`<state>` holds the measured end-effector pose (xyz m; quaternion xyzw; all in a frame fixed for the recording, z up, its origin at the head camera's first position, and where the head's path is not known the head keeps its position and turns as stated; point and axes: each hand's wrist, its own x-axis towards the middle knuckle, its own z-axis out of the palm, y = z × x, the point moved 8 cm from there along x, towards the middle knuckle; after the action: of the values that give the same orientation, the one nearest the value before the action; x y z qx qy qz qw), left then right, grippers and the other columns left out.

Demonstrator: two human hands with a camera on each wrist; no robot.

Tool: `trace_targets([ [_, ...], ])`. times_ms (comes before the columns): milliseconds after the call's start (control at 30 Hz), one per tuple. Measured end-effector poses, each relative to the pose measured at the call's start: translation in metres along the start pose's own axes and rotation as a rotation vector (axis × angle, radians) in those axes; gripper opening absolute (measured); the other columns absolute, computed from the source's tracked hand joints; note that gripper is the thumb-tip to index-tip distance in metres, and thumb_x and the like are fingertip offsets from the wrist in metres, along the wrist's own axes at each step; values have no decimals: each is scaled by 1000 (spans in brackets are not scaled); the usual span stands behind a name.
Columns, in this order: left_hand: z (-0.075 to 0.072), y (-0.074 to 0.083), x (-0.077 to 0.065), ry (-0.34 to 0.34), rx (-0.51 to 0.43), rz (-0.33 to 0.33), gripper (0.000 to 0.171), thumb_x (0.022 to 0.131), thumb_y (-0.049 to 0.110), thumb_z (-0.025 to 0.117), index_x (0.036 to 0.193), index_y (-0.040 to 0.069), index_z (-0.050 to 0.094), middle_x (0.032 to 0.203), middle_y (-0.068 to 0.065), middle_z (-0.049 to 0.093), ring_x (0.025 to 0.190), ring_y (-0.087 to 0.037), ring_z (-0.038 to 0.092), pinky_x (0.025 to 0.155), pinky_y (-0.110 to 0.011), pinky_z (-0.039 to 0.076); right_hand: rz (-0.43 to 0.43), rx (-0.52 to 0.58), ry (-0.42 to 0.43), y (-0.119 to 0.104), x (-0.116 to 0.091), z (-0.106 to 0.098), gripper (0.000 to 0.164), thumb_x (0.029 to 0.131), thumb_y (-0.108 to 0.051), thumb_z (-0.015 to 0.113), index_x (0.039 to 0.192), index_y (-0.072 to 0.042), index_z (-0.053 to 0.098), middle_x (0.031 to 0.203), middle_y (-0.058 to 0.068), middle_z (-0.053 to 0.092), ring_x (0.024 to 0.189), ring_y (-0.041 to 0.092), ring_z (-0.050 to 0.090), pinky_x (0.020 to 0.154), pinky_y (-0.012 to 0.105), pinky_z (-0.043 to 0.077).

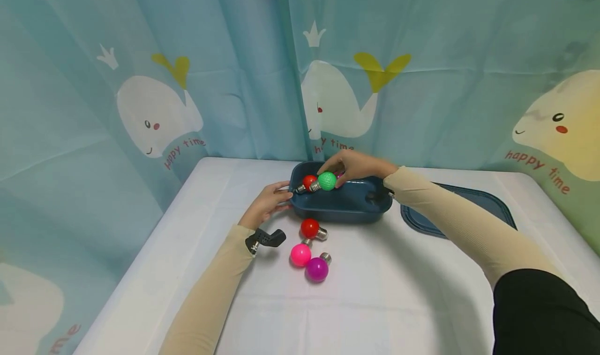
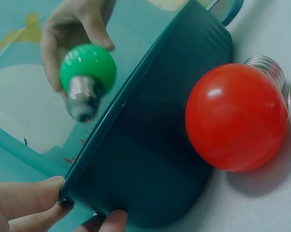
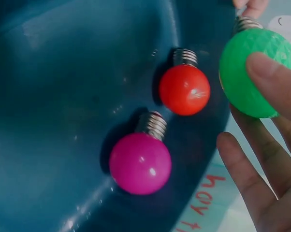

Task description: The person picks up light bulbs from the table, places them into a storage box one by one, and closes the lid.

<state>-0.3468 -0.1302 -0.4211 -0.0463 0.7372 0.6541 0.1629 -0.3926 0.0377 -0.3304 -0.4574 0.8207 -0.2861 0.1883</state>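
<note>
My right hand (image 1: 358, 165) pinches a green light bulb (image 1: 328, 181) between thumb and fingers, over the left part of a dark blue container (image 1: 337, 215). The bulb's metal screw base points toward the container's left end. At that end my left hand (image 1: 267, 204) grips the container, thumb at the rim and fingers against the outer wall. Inside lie a red bulb (image 3: 185, 90) and a purple bulb (image 3: 140, 164), side by side in the right wrist view.
In front of the container, a red bulb (image 1: 309, 228), a pink bulb (image 1: 300, 255) and a purple bulb (image 1: 317, 270) lie close together on the white table (image 1: 375, 303). A blue lid (image 1: 483, 201) lies at the right, partly under my right forearm. A whale-print curtain (image 1: 253, 84) hangs behind.
</note>
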Motion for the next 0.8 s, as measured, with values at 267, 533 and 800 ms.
trace_targets([
  [267, 0, -1, 0, 6, -5, -4, 50, 97, 5, 48, 144, 4, 34, 140, -23, 45, 121, -36, 52, 101, -43, 46, 17, 60, -73, 15, 19, 23, 44, 76, 5, 73, 119, 3, 62, 119, 19, 64, 110, 32, 62, 92, 44, 53],
  [533, 0, 0, 2, -7, -16, -1, 50, 97, 4, 47, 145, 4, 33, 141, -24, 44, 120, -33, 53, 101, -43, 46, -3, 92, -138, 20, 31, 40, 41, 77, 5, 71, 117, 2, 63, 120, 19, 64, 108, 28, 63, 90, 36, 55],
  [800, -1, 0, 1, -10, -14, -1, 50, 97, 4, 47, 145, 4, 33, 142, -24, 43, 124, -37, 50, 101, -44, 46, 27, 85, -190, 25, 41, 53, 42, 75, 6, 73, 116, 1, 65, 122, 18, 63, 110, 28, 63, 93, 35, 54],
])
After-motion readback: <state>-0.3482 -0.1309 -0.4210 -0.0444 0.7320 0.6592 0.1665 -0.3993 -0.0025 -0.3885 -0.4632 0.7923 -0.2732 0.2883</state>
